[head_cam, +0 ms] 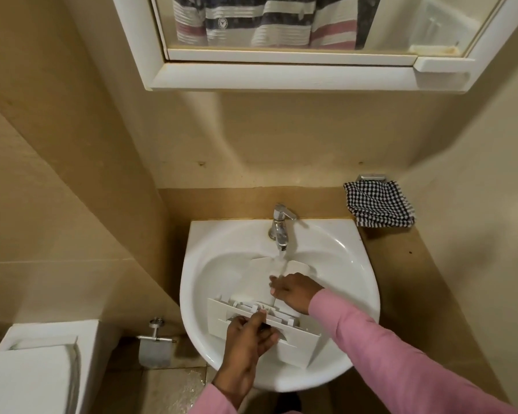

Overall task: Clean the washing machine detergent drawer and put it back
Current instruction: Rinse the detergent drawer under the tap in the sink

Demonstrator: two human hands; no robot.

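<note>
Detergent drawer, white plastic, lying inside the white wash basin with its front panel toward the near rim and its far end under the running chrome tap. Left hand closed around the recessed grip of the drawer's front panel; right hand resting fingers-spread on the drawer's compartments, directly beneath the water stream and not closed around anything. Checked cloth lies on the counter to the right of the basin, well apart from the drawer.
</note>
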